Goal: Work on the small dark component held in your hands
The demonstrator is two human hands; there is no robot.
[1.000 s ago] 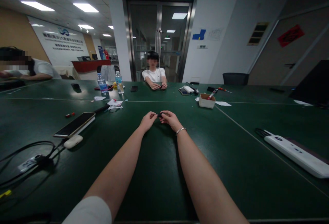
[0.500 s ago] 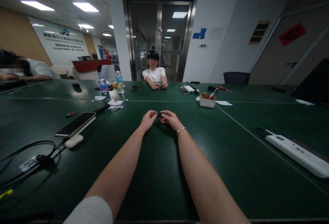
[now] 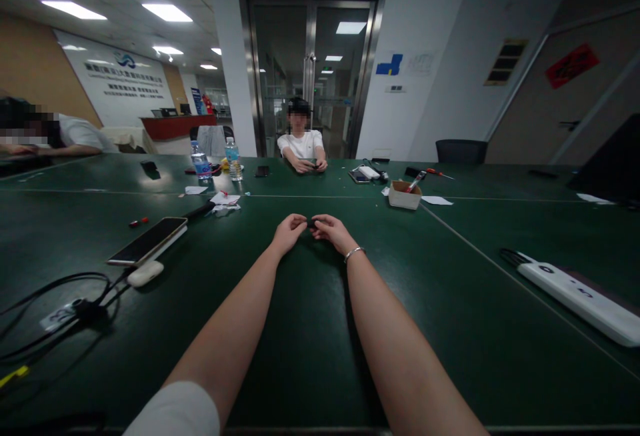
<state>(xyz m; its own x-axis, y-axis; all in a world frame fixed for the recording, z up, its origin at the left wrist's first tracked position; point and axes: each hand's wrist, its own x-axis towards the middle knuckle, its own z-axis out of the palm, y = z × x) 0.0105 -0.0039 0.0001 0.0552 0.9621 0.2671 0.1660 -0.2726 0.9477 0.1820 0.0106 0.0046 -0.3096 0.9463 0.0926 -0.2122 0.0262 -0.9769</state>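
Note:
Both my arms reach forward over the dark green table (image 3: 310, 329). A small black object (image 3: 311, 223) sits between my fingertips, too small and dark to tell its kind. My left hand (image 3: 290, 233) pinches its left end between thumb and fingers. From the other side my right hand (image 3: 331, 232), with a silver bangle (image 3: 354, 253) at the wrist, is closed on its right end. The fingers hide most of the object.
To the left lie a phone (image 3: 149, 241), a white earbud-like case (image 3: 145, 274) and black cables (image 3: 90, 313). A small open box (image 3: 405, 196) and a white power strip (image 3: 580, 299) are on the right. Bottles (image 3: 233, 159) stand farther back; a person (image 3: 303, 146) sits opposite.

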